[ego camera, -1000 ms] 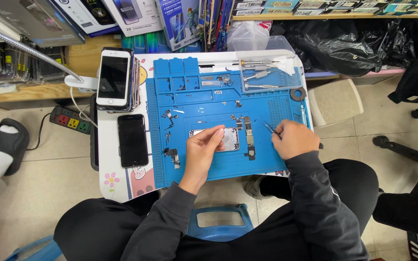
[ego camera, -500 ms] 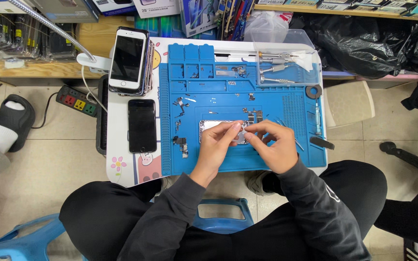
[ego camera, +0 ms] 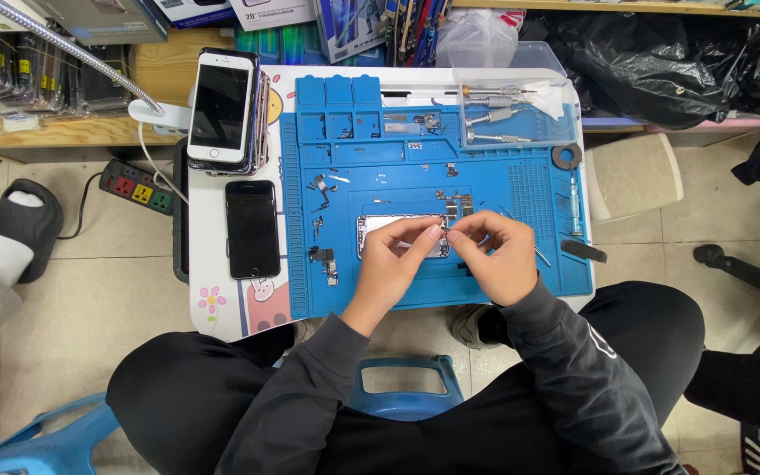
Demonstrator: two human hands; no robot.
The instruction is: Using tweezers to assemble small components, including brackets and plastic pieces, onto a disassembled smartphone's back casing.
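An opened silver phone housing (ego camera: 380, 226) lies on a blue repair mat (ego camera: 503, 180), half hidden by both hands. My left hand (ego camera: 395, 262) rests over its middle, thumb and forefinger pinched at its right end. My right hand (ego camera: 496, 255) meets it there, fingertips pinched beside the left ones, about 555,267. Whatever small part sits between the fingertips is too small to make out. Small loose phone parts (ego camera: 320, 224) lie left of the housing and others (ego camera: 455, 204) just above it.
A black phone (ego camera: 252, 229) lies left of the mat on the small white table (ego camera: 204, 303), and a stack of phones (ego camera: 222, 110) stands behind it. Screwdrivers (ego camera: 494, 114) sit in the mat's back right tray. A power strip (ego camera: 138, 186) and another person's slippered foot (ego camera: 19, 224) are at left.
My right hand has come left from the mat's right side to meet my left hand over the housing's right end. The camera view has shifted slightly.
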